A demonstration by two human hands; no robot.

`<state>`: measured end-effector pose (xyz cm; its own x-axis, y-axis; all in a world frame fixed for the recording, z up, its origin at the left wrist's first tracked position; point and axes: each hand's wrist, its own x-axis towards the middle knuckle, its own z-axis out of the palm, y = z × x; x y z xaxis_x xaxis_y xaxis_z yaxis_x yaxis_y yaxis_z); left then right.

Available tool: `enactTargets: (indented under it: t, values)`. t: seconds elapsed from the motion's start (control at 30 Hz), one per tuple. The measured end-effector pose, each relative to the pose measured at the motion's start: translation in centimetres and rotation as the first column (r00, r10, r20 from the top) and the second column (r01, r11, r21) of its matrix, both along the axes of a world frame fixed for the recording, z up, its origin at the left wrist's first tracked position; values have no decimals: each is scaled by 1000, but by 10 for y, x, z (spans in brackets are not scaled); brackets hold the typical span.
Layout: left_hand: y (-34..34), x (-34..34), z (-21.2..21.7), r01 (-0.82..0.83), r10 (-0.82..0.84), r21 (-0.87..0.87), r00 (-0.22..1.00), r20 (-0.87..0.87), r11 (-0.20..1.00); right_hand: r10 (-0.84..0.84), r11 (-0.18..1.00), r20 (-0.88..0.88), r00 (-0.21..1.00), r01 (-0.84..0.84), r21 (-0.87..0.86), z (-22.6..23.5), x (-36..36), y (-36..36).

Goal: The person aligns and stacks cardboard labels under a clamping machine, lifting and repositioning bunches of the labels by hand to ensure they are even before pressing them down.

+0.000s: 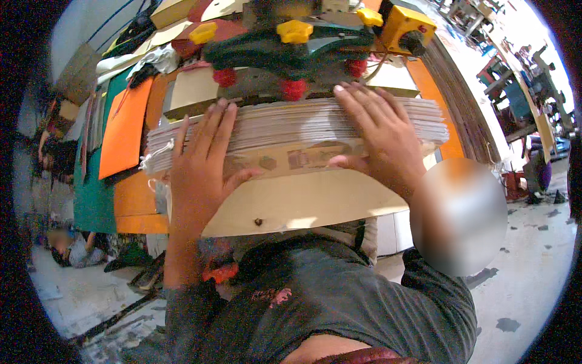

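Observation:
A long, thick stack of thin flat pieces with pale, shiny plastic-like edges (291,128) lies crosswise in front of me. White strings hang from its left end. My left hand (205,155) rests on the left part of the stack, fingers stretched away from me and thumb pointing inward. Toward the right end lies my right hand (385,133), its fingers also extended over the stack and its thumb along the near side. A printed tan face (297,159) shows on the near side. Beneath is a pale wooden board (303,203).
Just beyond the stack stands a dark green machine frame (260,51) with red feet and yellow knobs. A yellow control box (407,30) sits at its right. Orange sheets (126,124) lie at left on a green surface (91,203). Another person (79,249) is at lower left.

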<state>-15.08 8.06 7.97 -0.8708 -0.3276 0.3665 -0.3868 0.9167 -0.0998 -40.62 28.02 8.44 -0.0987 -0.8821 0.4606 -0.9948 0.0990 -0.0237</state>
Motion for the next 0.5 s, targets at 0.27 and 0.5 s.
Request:
enactTargets:
  t: [0.27, 0.5]
  values:
    - [-12, 0, -23, 7, 0, 68, 996, -93, 998, -17, 999, 25, 1000, 18, -44, -12, -11, -7]
    - [-41, -3, -25, -80, 73, -38, 985, -155, 996, -142, 990, -49, 989, 142, -15, -9, -31, -10]
